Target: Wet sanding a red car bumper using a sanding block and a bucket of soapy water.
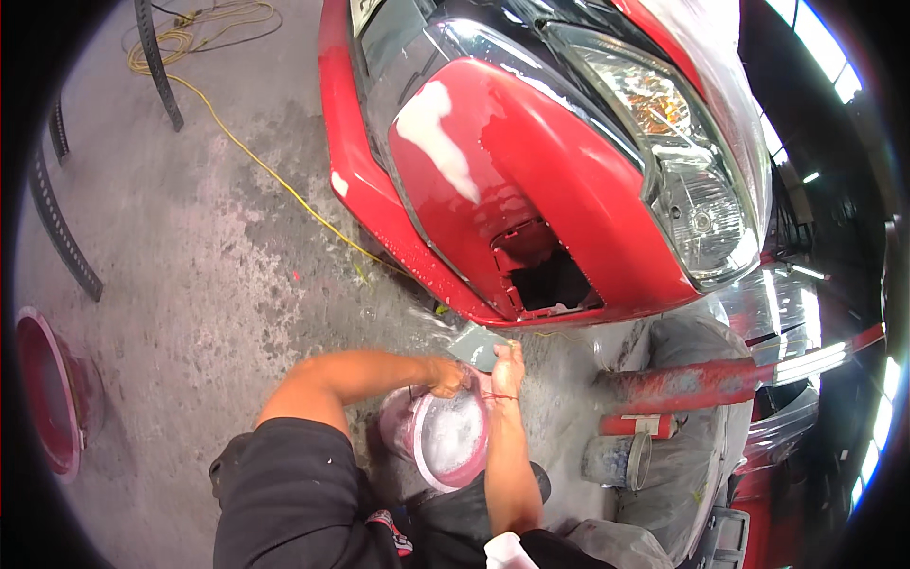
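A pink-red bucket of foamy, whitish water stands on the floor between my legs. Over its far rim my right hand grips a small grey-green sheet of sandpaper, which sticks out away from me. My left hand is closed beside the sheet, at the bucket's far left rim; what its fingers hold is hidden. Just beyond the sheet is the car's red bumper, wet in places, with a white patch and a dark rectangular opening.
The headlight sits right of the bumper. Another red bucket stands at far left, near black perforated metal legs. A yellow cable crosses the stained floor. Rightward lie a red cylinder, a dirty pail and plastic sheeting.
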A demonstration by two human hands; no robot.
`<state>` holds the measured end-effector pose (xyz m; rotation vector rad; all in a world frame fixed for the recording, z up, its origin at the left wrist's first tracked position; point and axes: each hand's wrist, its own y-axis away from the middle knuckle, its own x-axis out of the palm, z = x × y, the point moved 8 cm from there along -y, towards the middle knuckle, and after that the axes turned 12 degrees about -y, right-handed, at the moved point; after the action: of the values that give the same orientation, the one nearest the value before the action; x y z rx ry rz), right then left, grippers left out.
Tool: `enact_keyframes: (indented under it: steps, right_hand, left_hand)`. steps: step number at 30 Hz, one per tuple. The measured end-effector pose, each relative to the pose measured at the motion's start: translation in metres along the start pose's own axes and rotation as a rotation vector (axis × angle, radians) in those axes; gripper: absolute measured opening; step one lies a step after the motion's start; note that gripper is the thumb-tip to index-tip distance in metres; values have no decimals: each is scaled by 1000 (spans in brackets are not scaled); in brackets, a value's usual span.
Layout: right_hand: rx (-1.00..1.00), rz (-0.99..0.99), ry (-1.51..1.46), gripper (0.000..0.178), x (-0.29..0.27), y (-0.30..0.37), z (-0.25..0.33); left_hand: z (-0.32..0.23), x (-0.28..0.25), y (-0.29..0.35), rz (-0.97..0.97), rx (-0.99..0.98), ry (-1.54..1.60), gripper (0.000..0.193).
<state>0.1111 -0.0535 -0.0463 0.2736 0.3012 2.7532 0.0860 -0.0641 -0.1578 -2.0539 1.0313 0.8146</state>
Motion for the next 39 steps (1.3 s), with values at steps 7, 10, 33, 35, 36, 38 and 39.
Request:
enact_keyframes:
  steps: [7,10,33,35,36,38,39]
  right_hand:
    - [401,121,-353,51,32,13,-40]
    - [242,252,-297,47,68,23,-2]
    - [-1455,196,1363,70,209,-2,19]
    - [-1401,242,1563,67,192,-16,-10]
    - [-1389,283,1469,67,193,-19,-6]
    - [-1445,206,1374,65,187,-8,25]
    - [-1486,160,1381,81,204,-1,61]
  left_hand:
    - [-12,-12,7,309,-25,-58,25]
    - [-15,-18,7,268,-15,-135,33]
    - [19,74,-2,104,165,-201,32]
    - [26,39,-5,-222,97,151,37]
    - [31,28,-7,-225,96,137,37]
    - [8,24,-14,-49,42,-1,32]
    - [5,13,-18,38,11,-80,31]
